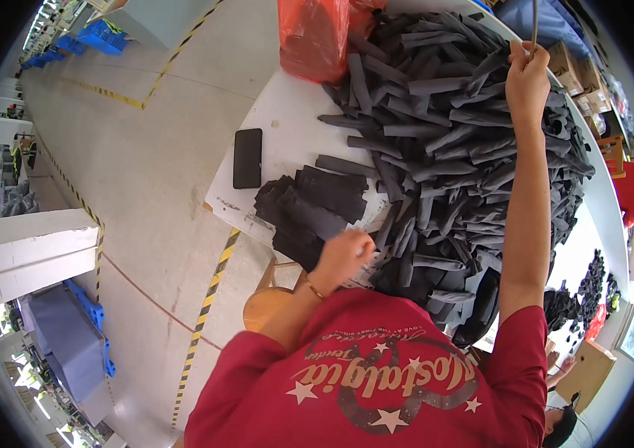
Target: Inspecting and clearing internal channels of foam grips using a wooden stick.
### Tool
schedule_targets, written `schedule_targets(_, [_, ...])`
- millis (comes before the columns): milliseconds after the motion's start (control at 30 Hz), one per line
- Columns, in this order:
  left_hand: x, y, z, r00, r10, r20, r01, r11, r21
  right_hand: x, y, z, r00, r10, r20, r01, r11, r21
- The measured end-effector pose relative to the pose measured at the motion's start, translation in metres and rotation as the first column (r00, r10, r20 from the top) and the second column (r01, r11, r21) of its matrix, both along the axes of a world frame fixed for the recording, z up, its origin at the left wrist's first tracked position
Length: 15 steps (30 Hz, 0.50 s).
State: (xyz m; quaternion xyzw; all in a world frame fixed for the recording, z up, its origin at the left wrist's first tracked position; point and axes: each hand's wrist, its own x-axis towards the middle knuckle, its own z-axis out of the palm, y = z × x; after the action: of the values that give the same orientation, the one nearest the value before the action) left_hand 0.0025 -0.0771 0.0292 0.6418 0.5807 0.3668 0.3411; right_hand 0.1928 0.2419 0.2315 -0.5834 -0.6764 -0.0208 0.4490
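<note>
My right hand (pixel 527 78) reaches to the far right of the table, its fingers closed round a thin upright metal rod (pixel 534 28). Under that arm spreads a big heap of dark grey fabric tubes (pixel 444 134). Close to my body, my left hand (pixel 343 257) is curled beside flat stacks of dark fabric pieces (pixel 306 213). Its fingers are slightly blurred, and whatever they hold is hidden. One folded dark strip (pixel 347 166) lies between the stacks and the heap.
A black phone (pixel 247 158) rests on the white table (pixel 276 119). At its far edge stands a red plastic bag (pixel 313 41). A wooden stool (pixel 266 308) is below the near left edge. Cardboard boxes (pixel 578 75) sit at right; another person (pixel 560 425) is at lower right.
</note>
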Motion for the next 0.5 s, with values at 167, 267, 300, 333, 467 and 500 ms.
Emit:
schedule_targets(167, [-0.055,0.019,-0.015,0.885,-0.129,-0.447,0.171,0.984,0.054,0.003,-0.064,-0.044,0.983,0.069,0.168,-0.046,0.990,-0.137])
schedule_targets(267, [-0.060,0.021,-0.039,0.729,-0.232,-0.644,0.281,0.959,-0.027,0.011,-0.129,-0.099,0.966,0.256,0.044,-0.232,0.926,-0.299])
schedule_targets(300, [-0.062,0.019,-0.051,0.701,-0.227,-0.676,0.281,0.959,-0.031,0.014,-0.151,-0.108,0.959,0.282,0.018,-0.256,0.893,-0.370])
schedule_targets(333, [-0.063,0.021,-0.058,0.672,-0.223,-0.707,0.282,0.959,-0.034,0.019,-0.170,-0.115,0.952,0.305,-0.010,-0.279,0.855,-0.437])
schedule_targets(467, [-0.068,0.036,-0.041,0.734,-0.195,-0.650,0.238,0.971,-0.023,0.062,-0.226,-0.138,0.880,0.475,-0.003,-0.395,0.730,-0.557])
schedule_targets(500, [-0.072,0.040,-0.035,0.864,-0.204,-0.461,0.194,0.979,-0.069,0.072,-0.236,-0.140,0.830,0.557,-0.006,-0.444,0.656,-0.611])
